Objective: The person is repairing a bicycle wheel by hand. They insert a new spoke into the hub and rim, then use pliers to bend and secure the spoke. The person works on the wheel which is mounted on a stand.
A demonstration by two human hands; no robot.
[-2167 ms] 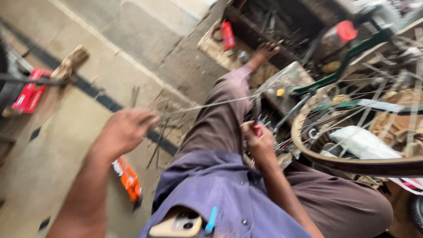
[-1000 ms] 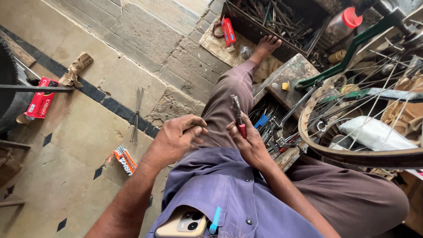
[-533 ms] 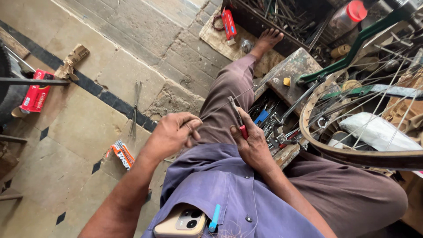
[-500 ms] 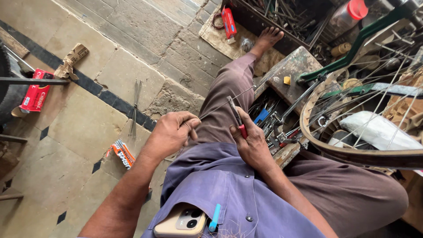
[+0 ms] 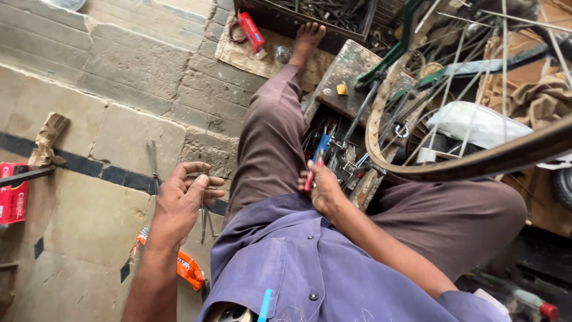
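Red-handled tool [image 5: 309, 179] sits gripped in the right hand [image 5: 326, 189] beside the toolbox [image 5: 333, 140]; left hand [image 5: 182, 200], fingers half-curled, pinches thin spokes [image 5: 204, 217]. Best keep them bunched, ends level.

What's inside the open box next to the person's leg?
The box holds a jumble of metal tools. The right hand, gripping a red-handled tool, and the wheel rim cover part of it; its bottom is hidden.

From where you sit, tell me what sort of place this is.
Most likely a small floor-level bicycle repair shop. A spoked bicycle wheel rests by the lap, a box of metal tools sits beside the leg, and the right hand holds a red-handled tool.
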